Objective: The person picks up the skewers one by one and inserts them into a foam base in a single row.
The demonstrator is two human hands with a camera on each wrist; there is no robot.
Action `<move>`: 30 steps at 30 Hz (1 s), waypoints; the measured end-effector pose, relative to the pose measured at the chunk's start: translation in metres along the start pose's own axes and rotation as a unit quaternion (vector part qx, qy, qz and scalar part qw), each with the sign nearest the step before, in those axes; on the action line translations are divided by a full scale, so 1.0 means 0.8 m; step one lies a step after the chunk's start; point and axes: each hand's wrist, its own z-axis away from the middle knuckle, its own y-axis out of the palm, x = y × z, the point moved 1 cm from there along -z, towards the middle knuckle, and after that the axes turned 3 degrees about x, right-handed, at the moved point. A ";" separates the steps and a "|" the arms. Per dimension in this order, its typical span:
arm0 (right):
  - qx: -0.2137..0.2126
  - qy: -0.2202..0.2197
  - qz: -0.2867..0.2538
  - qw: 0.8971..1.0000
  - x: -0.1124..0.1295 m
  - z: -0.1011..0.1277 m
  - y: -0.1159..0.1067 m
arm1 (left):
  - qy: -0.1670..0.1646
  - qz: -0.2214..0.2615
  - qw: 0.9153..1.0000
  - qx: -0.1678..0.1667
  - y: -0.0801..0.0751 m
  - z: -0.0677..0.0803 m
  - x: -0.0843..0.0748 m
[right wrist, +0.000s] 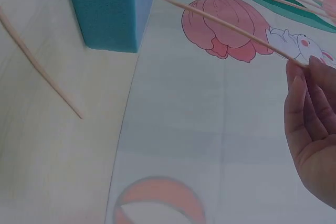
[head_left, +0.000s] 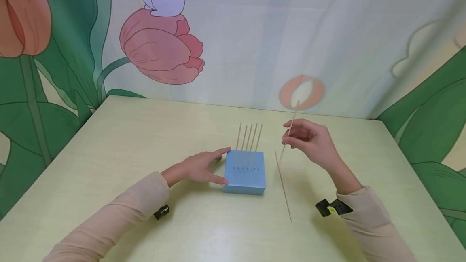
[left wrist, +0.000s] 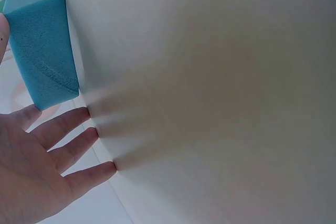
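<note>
Head view, block: the blue foam block [head_left: 244,178] sits on the pale green table [head_left: 145,132], near the middle, with a row of holes across its top.
Head view, contents: five thin wooden sticks [head_left: 248,142] stand upright in that row; at least one hole at the right end of the row shows dark and open.
Head view, left hand: my left hand [head_left: 198,167] lies with straight fingers against the block's left side, forefinger at the far corner, thumb at the near one.
Head view, right hand: my right hand [head_left: 309,140] is raised to the right of the block and pinches one stick [head_left: 290,129] in its fingertips, tilted, its lower tip off the table.
Head view, loose stick: another stick [head_left: 283,187] lies flat on the table, just right of the block.
Left wrist view: my fingers [left wrist: 71,153] are spread and straight, tips on the table edge, beside the block [left wrist: 42,45].
Right wrist view: my fingertips [right wrist: 310,85] grip the end of the held stick [right wrist: 226,27]; the block [right wrist: 107,9] and the lying stick [right wrist: 39,66] show below.
</note>
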 end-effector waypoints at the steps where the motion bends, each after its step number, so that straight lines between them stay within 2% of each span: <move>1: -0.004 -0.006 0.005 1.000 0.002 -0.001 0.001 | 0.000 0.000 1.000 0.000 0.000 0.000 0.000; 8: -0.028 -0.048 0.029 0.998 0.008 -0.008 0.011 | -0.005 0.003 1.000 0.001 -0.001 0.000 0.000; 16: -0.025 -0.104 0.021 0.994 0.011 -0.014 0.026 | -0.004 0.000 1.000 0.003 0.000 0.000 -0.001; 30: -0.014 -0.142 0.026 0.989 0.000 -0.018 0.049 | -0.005 0.003 1.000 0.004 -0.001 0.002 -0.003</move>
